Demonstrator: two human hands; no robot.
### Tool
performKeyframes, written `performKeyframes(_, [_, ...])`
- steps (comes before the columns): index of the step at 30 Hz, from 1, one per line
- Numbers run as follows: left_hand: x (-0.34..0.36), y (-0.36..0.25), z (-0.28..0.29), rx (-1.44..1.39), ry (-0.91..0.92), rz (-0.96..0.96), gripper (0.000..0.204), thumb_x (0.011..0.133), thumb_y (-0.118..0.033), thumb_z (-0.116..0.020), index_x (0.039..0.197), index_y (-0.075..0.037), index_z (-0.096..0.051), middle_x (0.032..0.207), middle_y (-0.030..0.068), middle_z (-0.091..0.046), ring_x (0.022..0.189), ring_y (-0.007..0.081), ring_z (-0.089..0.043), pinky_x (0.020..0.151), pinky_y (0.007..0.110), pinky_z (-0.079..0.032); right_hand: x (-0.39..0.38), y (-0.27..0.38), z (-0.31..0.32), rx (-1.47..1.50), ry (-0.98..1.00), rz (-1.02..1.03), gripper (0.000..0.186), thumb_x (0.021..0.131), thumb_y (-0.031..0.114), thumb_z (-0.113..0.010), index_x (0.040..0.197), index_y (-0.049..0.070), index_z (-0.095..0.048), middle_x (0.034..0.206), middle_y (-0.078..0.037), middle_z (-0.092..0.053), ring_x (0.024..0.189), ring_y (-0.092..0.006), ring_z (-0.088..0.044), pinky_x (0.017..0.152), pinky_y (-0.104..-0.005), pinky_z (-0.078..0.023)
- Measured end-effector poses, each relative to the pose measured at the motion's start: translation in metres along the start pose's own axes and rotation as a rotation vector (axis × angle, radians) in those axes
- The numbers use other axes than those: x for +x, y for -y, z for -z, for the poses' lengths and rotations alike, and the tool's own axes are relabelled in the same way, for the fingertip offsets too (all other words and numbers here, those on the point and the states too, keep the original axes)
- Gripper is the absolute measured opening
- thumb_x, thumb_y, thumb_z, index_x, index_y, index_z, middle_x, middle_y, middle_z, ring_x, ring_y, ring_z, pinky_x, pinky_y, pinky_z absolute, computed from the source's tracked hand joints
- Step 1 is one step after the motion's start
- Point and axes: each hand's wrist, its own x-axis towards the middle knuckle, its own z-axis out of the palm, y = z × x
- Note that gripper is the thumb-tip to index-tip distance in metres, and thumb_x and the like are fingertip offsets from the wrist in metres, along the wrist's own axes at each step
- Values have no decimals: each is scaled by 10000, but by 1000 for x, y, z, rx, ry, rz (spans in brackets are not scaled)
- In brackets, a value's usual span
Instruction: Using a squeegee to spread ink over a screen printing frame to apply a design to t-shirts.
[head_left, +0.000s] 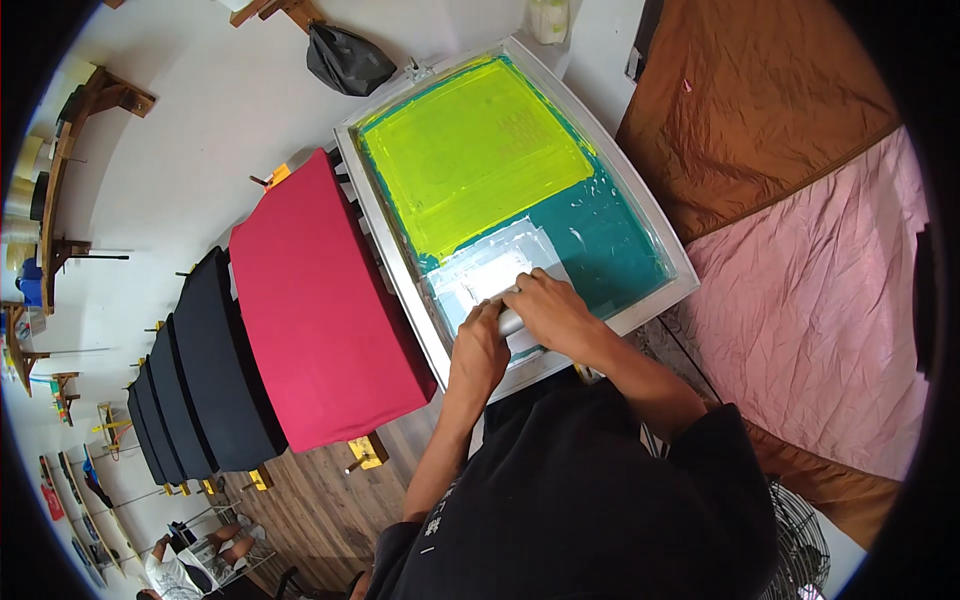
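We see our two hands side by side on a squeegee (510, 320) at the near end of the printing screen (640, 215). The left hand (478, 350) is left of the right hand (555, 312). A row of shirt boards (320, 300) stands left of the screen. Crumpled cloth (800, 250) lies to its right.

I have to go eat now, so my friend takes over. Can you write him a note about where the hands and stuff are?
Left hand and right hand: both grip the squeegee at the near end of the printing screen.
Screen lies flat; yellow-green ink covers its far half, teal mesh near.
Red shirt and black shirts sit on boards to the left.
Done or left: cannot tell.
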Motion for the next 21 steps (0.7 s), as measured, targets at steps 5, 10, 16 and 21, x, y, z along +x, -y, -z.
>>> performKeyframes(5, [-5,2,-7,67,-164,-129,435,730,153,-452,1139,82,-582,1102,323,-595,1009,477,-587,893,482,-480,-7,2,-26,10,-224,-5,275,775,3,-566,1039,-5,-644,1075,-176,-590,1075,-343,-566,806,-408,-547])
performKeyframes(10, [-6,-8,-1,22,-29,-17,436,738,151,-454,1145,74,-591,1129,328,-584,1025,481,-585,901,470,-489,-8,3,-6,-12,-6,-13,265,782,7,-561,1031,-9,-651,1057,-182,-599,1085,-346,-568,810,-410,-547])
performKeyframes(16, [-6,-10,2,-30,25,24,467,710,167,-463,1149,78,-592,1154,320,-595,1087,459,-580,953,436,-487,-12,-1,-13,-10,-175,58,197,722,-16,-630,913,-4,-676,964,-190,-610,985,-347,-594,717,-411,-564])
performKeyframes(21, [-12,-4,-6,18,-81,-61,430,753,134,-456,1160,74,-582,1119,319,-593,1029,477,-583,913,463,-483,-18,3,-24,-6,-330,51,196,710,-24,-639,901,-4,-680,951,-190,-613,967,-356,-597,724,-416,-561])
